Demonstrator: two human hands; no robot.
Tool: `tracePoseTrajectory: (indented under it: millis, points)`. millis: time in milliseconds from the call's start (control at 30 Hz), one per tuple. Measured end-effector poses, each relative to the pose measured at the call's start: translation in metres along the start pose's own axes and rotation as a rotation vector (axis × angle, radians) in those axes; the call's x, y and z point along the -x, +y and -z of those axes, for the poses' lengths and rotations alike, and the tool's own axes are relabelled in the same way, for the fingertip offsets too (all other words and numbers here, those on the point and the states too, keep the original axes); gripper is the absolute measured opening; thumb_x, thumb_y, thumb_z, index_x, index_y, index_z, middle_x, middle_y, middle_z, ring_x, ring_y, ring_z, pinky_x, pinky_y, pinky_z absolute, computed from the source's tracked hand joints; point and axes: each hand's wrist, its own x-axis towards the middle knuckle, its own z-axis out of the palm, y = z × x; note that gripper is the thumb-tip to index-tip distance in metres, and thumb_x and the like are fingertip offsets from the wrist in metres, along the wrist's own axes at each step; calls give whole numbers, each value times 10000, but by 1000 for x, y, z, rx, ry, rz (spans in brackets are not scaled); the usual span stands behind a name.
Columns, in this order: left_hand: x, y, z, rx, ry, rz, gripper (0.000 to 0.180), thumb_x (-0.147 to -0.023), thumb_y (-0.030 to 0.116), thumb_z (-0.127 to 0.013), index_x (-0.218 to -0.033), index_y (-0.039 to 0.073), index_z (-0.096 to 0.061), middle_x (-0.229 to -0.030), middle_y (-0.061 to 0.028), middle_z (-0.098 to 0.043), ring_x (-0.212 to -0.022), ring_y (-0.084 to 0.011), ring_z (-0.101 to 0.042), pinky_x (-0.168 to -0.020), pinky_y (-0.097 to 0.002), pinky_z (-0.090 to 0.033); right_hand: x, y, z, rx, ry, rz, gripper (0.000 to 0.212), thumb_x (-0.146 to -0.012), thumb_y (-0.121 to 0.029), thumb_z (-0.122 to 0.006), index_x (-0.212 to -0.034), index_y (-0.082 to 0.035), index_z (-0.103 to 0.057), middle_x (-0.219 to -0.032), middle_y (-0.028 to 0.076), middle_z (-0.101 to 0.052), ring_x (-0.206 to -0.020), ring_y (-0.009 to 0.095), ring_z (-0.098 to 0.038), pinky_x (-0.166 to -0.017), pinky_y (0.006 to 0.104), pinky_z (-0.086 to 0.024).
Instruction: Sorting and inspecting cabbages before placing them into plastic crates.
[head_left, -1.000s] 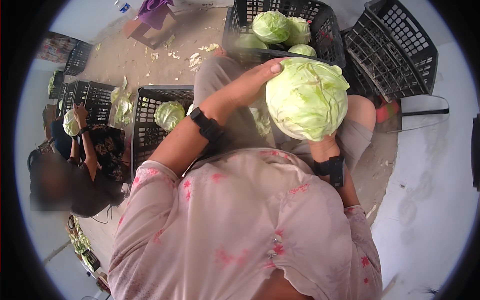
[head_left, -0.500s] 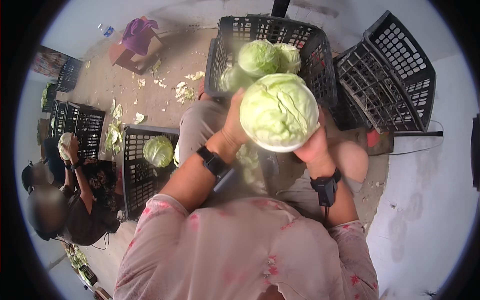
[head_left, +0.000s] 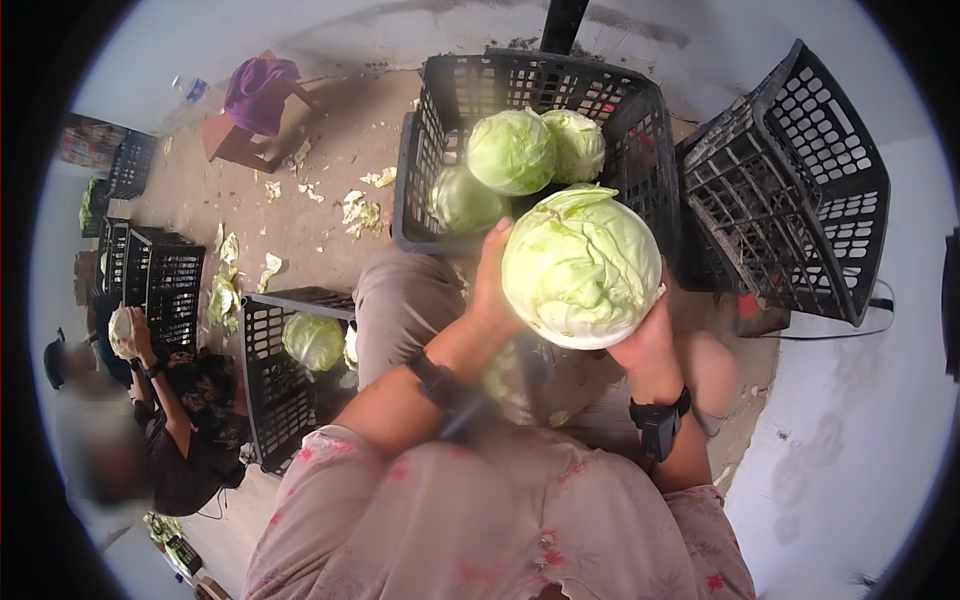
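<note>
A round pale-green cabbage (head_left: 582,268) is held up in front of me between both palms. My left hand (head_left: 493,285) presses its left side, thumb pointing up; the fingers behind it are hidden. Cupped against the lower right of the cabbage is my right hand (head_left: 645,340), its fingertips partly out of sight. One leaf stands loose at the top of the head. Just beyond it, a black plastic crate (head_left: 420,215) contains several more items, among them a cabbage (head_left: 512,150), another behind it (head_left: 575,145) and one at lower left (head_left: 466,200).
A second black crate (head_left: 268,385) with a cabbage (head_left: 313,341) stands at my left. Stacked black crates (head_left: 770,190) lean at the right by the wall. Leaf scraps (head_left: 360,212) litter the floor near a stool with a purple cloth (head_left: 262,95). A co-worker (head_left: 185,430) at far left holds a cabbage.
The cabbage appears turned slightly in my hands, its loose leaf now showing at the top. My view has shifted, so the crates sit lower in the picture. Both hands keep their hold.
</note>
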Motion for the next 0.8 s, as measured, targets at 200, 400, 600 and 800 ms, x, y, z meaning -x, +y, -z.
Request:
tracePoseTrajectory:
  millis: [200,400,600,800]
  points:
    - [-9,4,-9,16,50,-41,699,-931,588,-392,-1397,72,-466,-1392,-179,-507,-1238,-361,-522,-1071,-507,-405,-9,-15,-11,11,-154,-12,627,-1019,-523,-270,-1452,-85,-389,-1464,117,-449,-1330,293,-446,-1111,460,-373]
    - [-14,8,1,254,-167,-35,640,-951,539,-361,-1384,83,-479,-1382,-140,-529,-1239,-324,-529,-1070,-465,-419,-29,-41,-32,411,-108,-171,632,-1033,-535,-220,-1457,-92,-372,-1445,95,-467,-1308,240,-471,-1087,409,-402]
    - [-25,12,-3,63,-128,-137,543,-977,436,-347,-1365,84,-491,-1369,-100,-546,-1232,-274,-539,-1060,-412,-431,-71,-35,-10,348,-77,-128,576,-1037,-503,-290,-1421,-94,-422,-1408,76,-504,-1275,222,-497,-1077,390,-412]
    - [-32,4,-16,-133,164,-223,665,-929,504,-411,-1445,86,-405,-1463,-115,-445,-1336,-320,-423,-1139,-483,-298,-78,-39,-1,96,-133,-221,652,-975,-592,-381,-1419,-119,-444,-1413,63,-508,-1296,244,-483,-1050,485,-428]
